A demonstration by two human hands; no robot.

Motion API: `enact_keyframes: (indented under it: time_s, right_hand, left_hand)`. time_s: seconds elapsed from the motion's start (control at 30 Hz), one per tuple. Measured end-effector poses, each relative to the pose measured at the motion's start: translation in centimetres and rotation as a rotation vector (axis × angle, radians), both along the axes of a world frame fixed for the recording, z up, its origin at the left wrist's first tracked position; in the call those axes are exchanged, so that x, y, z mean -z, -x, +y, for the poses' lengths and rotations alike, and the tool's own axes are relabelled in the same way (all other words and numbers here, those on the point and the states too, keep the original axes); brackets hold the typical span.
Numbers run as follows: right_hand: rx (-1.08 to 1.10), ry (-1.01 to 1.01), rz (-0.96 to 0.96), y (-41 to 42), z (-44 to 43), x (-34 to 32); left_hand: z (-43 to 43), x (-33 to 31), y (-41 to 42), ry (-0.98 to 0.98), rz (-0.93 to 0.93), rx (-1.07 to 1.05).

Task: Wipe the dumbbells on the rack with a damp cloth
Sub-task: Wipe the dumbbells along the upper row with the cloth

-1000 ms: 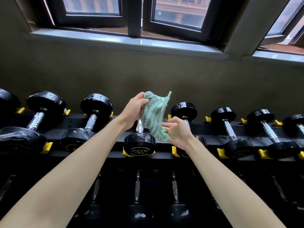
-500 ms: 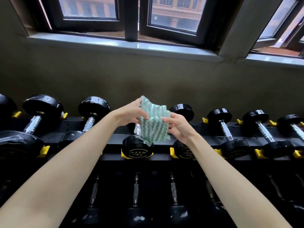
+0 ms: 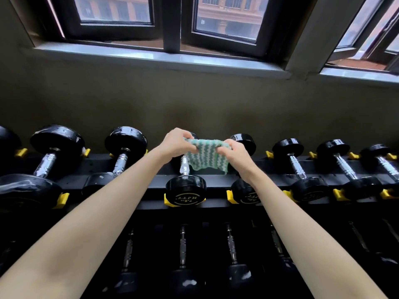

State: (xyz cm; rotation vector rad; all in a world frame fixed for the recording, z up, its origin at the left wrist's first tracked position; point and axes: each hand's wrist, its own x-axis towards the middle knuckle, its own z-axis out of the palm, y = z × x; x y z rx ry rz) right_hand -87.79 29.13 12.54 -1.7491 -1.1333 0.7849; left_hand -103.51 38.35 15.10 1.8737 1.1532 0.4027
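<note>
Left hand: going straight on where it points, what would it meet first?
Likely the far head of the black, chrome-handled dumbbell just behind the left hand, which grips the green-and-white striped cloth; depth is unclear.

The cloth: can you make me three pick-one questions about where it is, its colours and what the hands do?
1. Where is the cloth? A windowsill; B between left hand and right hand, above the rack; C floor.
2. Its colours? A red, black; B green, white; C yellow.
3. The hands? A both pinch the cloth; B both hang open; C one lifts a dumbbell.
Answers: B, held up over the dumbbells; B, wavy green-white stripes; A, both hands' fingers curl on its top edge.
</note>
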Motion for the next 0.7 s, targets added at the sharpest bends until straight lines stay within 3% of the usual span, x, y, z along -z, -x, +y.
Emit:
enact_keyframes:
  time_s: [0.1,0.17,0.27,0.33,0.47,0.57,0.7]
  right_hand:
    - [0.093,-0.071,0.33,0.4,0.2,-0.4]
    - [0.094,-0.104,0.655,0.4,0.4,-0.3]
    - [-0.016,0.029,1.081,0.8,0.0,0.6]
    - [-0.012,0.08,1.219,1.2,-0.4,1.7]
    - [0.084,0.026,1.146,0.9,-0.2,2.9]
    - [0.261,-0.08,1.13,-1.0,1.6,3.6]
    - [0.39,0.082,0.697,-4.0,5.2,6.3]
  left_hand:
    - [0.5,-0.2,0.2,0.176,-0.149,0.015]
    - [0.8,-0.2,0.3,0.36,-0.3,0.051]
    - [1.0,0.5,0.1,0.504,-0.461,0.119]
    - [1.3,0.9,-0.3,0.544,-0.48,0.157]
    - [2.3,1.7,-1.5,0.579,-0.457,0.184]
    - [3.5,2.7,-2.6,0.513,-0.405,0.051]
    - [5.7,5.3,-3.0,0.491,-0.369,-0.314]
